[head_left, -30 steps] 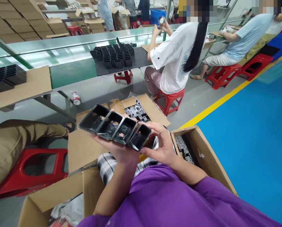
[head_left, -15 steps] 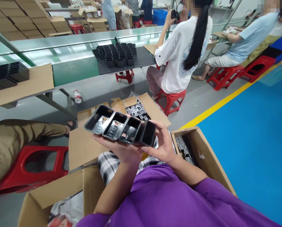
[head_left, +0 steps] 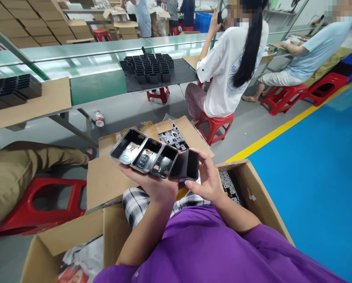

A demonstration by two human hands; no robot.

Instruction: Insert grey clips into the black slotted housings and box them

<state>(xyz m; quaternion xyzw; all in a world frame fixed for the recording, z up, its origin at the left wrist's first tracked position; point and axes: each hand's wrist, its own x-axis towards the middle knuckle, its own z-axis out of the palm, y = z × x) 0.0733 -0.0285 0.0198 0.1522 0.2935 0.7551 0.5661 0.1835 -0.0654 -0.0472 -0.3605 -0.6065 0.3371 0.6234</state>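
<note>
Across the workshop, a long green assembly tabletop (head_left: 99,88) is set behind the held work. Since a second ago, the rightmost black open-topped plastic box (head_left: 179,166) has been turned: its mouth is now faced to the right, and its long smooth outer wall is shown where its inside was seen before. Through this, a fresh side is brought into view, while the insides of the others are left visible. That box is pinched near its mouth between the thumb and fingers of the right hand (head_left: 208,181). Three more glossy black rectangular boxes (head_left: 146,153) are held in a slanting row, mouths upward, clasped from below by the left hand (head_left: 155,188) (how its hidden fingers are placed cannot be told). On the tabletop, a block of black boxes (head_left: 152,70) is stood on a black board (head_left: 183,72) at the near edge; farther left, another stack (head_left: 17,90) is laid on a brown cardboard sheet (head_left: 56,92). Below, small grey parts (head_left: 173,137) are contained in an open brown cardboard carton (head_left: 108,177). At right, blue floor (head_left: 311,177) is bordered by a yellow stripe (head_left: 270,139).
</note>
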